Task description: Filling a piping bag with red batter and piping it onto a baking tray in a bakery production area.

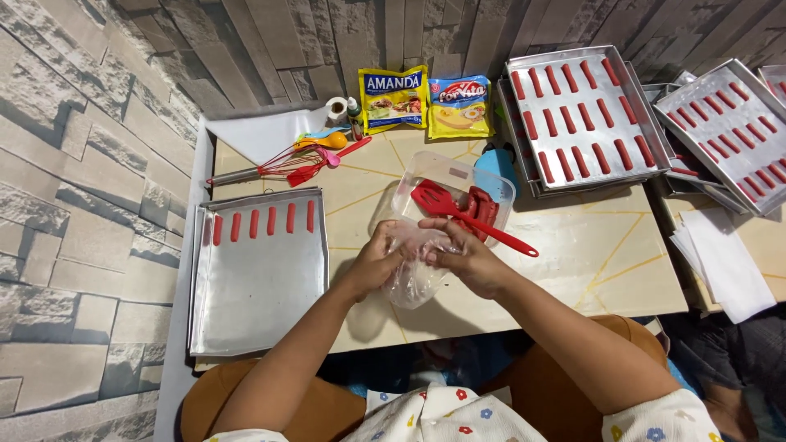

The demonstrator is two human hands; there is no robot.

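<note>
Clear plastic bag (416, 274) between both hands (426, 258)

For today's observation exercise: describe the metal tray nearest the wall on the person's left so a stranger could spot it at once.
Start at the pale low table and look to its left end, by the stone-patterned wall. There a metal tray lies flat, left of the left hand. Unlike the full trays at the right, it holds only one row of red strips along its far edge.
</note>
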